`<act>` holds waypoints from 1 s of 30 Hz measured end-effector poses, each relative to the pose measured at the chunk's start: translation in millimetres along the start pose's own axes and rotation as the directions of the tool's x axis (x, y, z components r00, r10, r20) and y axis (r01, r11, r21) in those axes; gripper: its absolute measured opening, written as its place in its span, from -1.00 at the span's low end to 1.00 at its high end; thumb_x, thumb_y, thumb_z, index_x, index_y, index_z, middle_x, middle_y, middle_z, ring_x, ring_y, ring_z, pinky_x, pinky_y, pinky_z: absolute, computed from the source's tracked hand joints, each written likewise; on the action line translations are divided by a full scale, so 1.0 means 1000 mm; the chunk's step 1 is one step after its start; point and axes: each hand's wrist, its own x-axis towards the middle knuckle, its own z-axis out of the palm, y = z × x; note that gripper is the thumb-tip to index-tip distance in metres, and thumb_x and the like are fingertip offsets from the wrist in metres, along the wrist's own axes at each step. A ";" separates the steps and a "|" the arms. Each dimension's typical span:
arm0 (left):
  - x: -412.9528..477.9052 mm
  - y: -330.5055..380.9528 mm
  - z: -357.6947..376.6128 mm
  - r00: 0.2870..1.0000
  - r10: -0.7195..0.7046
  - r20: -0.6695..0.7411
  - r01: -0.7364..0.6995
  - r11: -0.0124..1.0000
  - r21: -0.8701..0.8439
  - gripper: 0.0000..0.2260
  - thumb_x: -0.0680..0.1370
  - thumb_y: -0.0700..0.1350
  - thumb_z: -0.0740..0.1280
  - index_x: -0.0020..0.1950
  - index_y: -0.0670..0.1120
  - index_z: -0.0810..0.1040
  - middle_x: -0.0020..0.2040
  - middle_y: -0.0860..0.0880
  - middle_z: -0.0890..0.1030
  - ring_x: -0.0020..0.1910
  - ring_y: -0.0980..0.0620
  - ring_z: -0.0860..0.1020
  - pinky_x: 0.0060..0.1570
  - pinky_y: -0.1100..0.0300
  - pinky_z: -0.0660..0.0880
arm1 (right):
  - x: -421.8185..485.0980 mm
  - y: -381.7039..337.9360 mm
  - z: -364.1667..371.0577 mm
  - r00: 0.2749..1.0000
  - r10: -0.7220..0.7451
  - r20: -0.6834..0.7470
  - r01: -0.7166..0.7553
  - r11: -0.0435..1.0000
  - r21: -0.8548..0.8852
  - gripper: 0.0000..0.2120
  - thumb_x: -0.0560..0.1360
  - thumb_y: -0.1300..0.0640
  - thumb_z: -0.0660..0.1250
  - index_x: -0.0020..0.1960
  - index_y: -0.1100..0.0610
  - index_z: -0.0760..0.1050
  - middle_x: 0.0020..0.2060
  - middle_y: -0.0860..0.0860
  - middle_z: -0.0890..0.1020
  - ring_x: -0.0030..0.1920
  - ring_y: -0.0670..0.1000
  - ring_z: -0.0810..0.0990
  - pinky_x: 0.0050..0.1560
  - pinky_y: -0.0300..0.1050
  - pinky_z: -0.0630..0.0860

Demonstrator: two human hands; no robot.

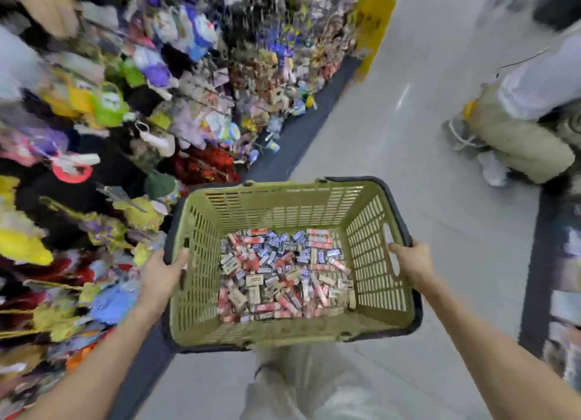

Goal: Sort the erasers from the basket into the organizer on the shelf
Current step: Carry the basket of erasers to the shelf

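An olive-green plastic basket [371,256] with a dark rim hangs in front of me over the aisle floor. Its bottom is covered with several small packaged erasers [283,275] in red, blue and tan wrappers. My left hand [163,275] grips the basket's left rim, thumb inside the wall. My right hand [412,262] grips the right rim near the handle slot. No organizer is in view.
A long shelf [157,105] packed with colourful, blurred goods runs along the left. Grey aisle floor [393,137] stretches ahead. Another person [518,137] in beige trousers crouches at the right. More shelving [559,278] stands at the right edge.
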 end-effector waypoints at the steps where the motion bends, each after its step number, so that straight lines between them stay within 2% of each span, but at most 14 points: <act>1: 0.015 0.020 0.006 0.999 0.029 0.013 -0.029 1.000 0.003 -0.77 0.56 -0.06 0.35 -0.09 -0.25 0.53 -0.28 -0.18 0.56 -0.13 -0.27 0.58 -0.29 0.04 0.37 | 0.010 -0.009 -0.006 1.000 0.025 0.013 -0.025 1.000 0.017 -0.91 0.43 0.25 0.34 -0.08 0.18 0.48 -0.36 0.03 0.60 -0.38 0.04 0.58 -0.33 -0.07 0.55; 3: 0.044 0.062 0.019 0.996 0.083 0.045 -0.083 0.997 0.004 -0.76 0.55 -0.06 0.36 -0.01 -0.26 0.55 -0.16 -0.22 0.62 -0.05 -0.27 0.58 -0.18 0.00 0.45 | 0.032 -0.025 -0.019 0.996 0.070 0.057 -0.073 0.995 0.065 -0.94 0.41 0.27 0.37 -0.14 0.18 0.50 -0.49 0.00 0.62 -0.46 0.05 0.62 -0.51 -0.16 0.51; 5: 0.071 0.102 0.035 0.993 0.105 0.046 -0.106 0.994 0.010 -0.73 0.55 -0.07 0.36 0.11 -0.26 0.56 -0.03 -0.28 0.63 0.02 -0.29 0.58 -0.04 -0.07 0.49 | 0.055 -0.042 -0.030 0.993 0.100 0.061 -0.107 0.986 0.124 -0.90 0.39 0.28 0.38 -0.15 0.12 0.51 -0.50 0.00 0.64 -0.47 0.05 0.64 -0.57 -0.19 0.49; 8: 0.107 0.161 0.058 0.983 0.178 0.054 -0.181 0.980 0.076 -0.78 0.53 -0.09 0.38 0.03 -0.25 0.58 -0.13 -0.26 0.64 -0.10 -0.26 0.59 -0.13 -0.03 0.47 | 0.090 -0.070 -0.043 0.991 0.132 0.016 -0.133 0.975 0.176 -0.87 0.38 0.26 0.40 -0.15 0.08 0.51 -0.47 0.01 0.65 -0.46 0.07 0.65 -0.55 -0.19 0.49; 10: 0.134 0.202 0.075 0.977 0.205 0.052 -0.210 0.972 0.102 -0.76 0.52 -0.10 0.40 0.04 -0.26 0.58 -0.10 -0.30 0.64 -0.08 -0.28 0.59 -0.09 -0.06 0.50 | 0.118 -0.090 -0.050 0.991 0.130 -0.016 -0.125 0.972 0.200 -0.88 0.38 0.25 0.40 -0.13 0.09 0.52 -0.45 0.00 0.65 -0.46 0.05 0.64 -0.56 -0.23 0.48; 13: 0.171 0.264 0.099 0.965 0.248 0.089 -0.257 0.960 0.111 -0.70 0.53 -0.09 0.39 0.11 -0.30 0.56 -0.06 -0.33 0.63 -0.04 -0.32 0.58 -0.04 -0.11 0.51 | 0.160 -0.122 -0.063 0.988 0.131 -0.079 -0.113 0.973 0.204 -0.86 0.39 0.21 0.41 -0.07 0.09 0.52 -0.33 0.03 0.65 -0.37 0.06 0.64 -0.47 -0.16 0.52; 16: 0.206 0.324 0.128 0.943 0.304 0.132 -0.319 0.940 0.117 -0.72 0.55 -0.07 0.36 0.05 -0.30 0.57 -0.14 -0.30 0.63 -0.12 -0.29 0.59 -0.16 -0.05 0.48 | 0.204 -0.152 -0.074 0.984 0.127 -0.127 -0.098 0.972 0.213 -0.86 0.39 0.20 0.41 -0.09 0.03 0.51 -0.30 0.00 0.63 -0.30 0.06 0.62 -0.31 -0.08 0.56; 18: 0.233 0.364 0.151 0.938 0.311 0.155 -0.329 0.938 0.109 -0.63 0.56 -0.03 0.34 0.16 -0.34 0.52 -0.15 -0.30 0.63 -0.16 -0.26 0.60 -0.20 -0.01 0.48 | 0.238 -0.172 -0.079 0.980 0.124 -0.154 -0.086 0.969 0.232 -0.82 0.39 0.21 0.42 -0.14 -0.04 0.49 -0.29 -0.01 0.62 -0.29 0.05 0.61 -0.24 -0.02 0.56; 19: 0.247 0.384 0.164 0.936 0.311 0.164 -0.331 0.937 0.109 -0.61 0.56 -0.03 0.34 0.18 -0.34 0.50 -0.20 -0.27 0.63 -0.23 -0.23 0.60 -0.27 0.03 0.47 | 0.256 -0.181 -0.081 0.978 0.131 -0.165 -0.089 0.967 0.239 -0.81 0.39 0.20 0.43 -0.15 -0.04 0.48 -0.28 0.00 0.63 -0.28 0.07 0.61 -0.20 0.01 0.57; 21: 0.278 0.424 0.190 0.926 0.336 0.170 -0.356 0.929 0.105 -0.70 0.55 -0.06 0.36 0.09 -0.30 0.54 -0.32 -0.13 0.59 -0.34 -0.15 0.57 -0.39 0.10 0.40 | 0.293 -0.199 -0.083 0.972 0.140 -0.187 -0.089 0.963 0.254 -0.82 0.39 0.19 0.44 -0.13 -0.03 0.49 -0.27 -0.01 0.63 -0.26 0.06 0.62 -0.19 0.02 0.58; 23: 0.309 0.465 0.215 0.916 0.357 0.185 -0.380 0.919 0.109 -0.76 0.54 -0.09 0.38 0.01 -0.28 0.56 -0.28 -0.07 0.55 -0.28 -0.16 0.57 -0.36 0.12 0.35 | 0.330 -0.219 -0.085 0.965 0.143 -0.218 -0.082 0.960 0.268 -0.81 0.39 0.18 0.45 -0.18 -0.05 0.48 -0.28 -0.04 0.62 -0.28 -0.01 0.60 -0.19 -0.02 0.55; 26: 0.353 0.526 0.251 0.902 0.360 0.237 -0.387 0.919 0.078 -0.85 0.54 -0.13 0.38 -0.09 -0.22 0.57 -0.30 -0.17 0.57 -0.34 -0.11 0.51 -0.34 0.10 0.41 | 0.380 -0.256 -0.090 0.947 0.185 -0.264 -0.104 0.950 0.294 -0.82 0.39 0.18 0.45 -0.23 -0.04 0.48 -0.31 -0.07 0.60 -0.30 -0.03 0.58 -0.14 0.01 0.55; 28: 0.381 0.570 0.273 0.904 0.333 0.269 -0.363 0.929 0.068 -0.83 0.54 -0.12 0.37 -0.04 -0.23 0.57 -0.25 -0.22 0.59 -0.30 -0.13 0.53 -0.27 0.04 0.47 | 0.412 -0.282 -0.096 0.931 0.225 -0.288 -0.131 0.942 0.309 -0.79 0.39 0.17 0.46 -0.27 -0.05 0.47 -0.30 -0.04 0.62 -0.29 -0.02 0.59 -0.15 0.03 0.56; 30: 0.408 0.617 0.298 0.898 0.328 0.293 -0.368 0.926 0.089 -0.75 0.55 -0.11 0.36 0.08 -0.29 0.56 -0.16 -0.26 0.61 -0.18 -0.20 0.57 -0.19 -0.01 0.50 | 0.445 -0.307 -0.105 0.913 0.265 -0.310 -0.165 0.936 0.312 -0.79 0.40 0.18 0.45 -0.29 -0.03 0.47 -0.30 0.02 0.63 -0.27 0.03 0.61 -0.15 0.09 0.58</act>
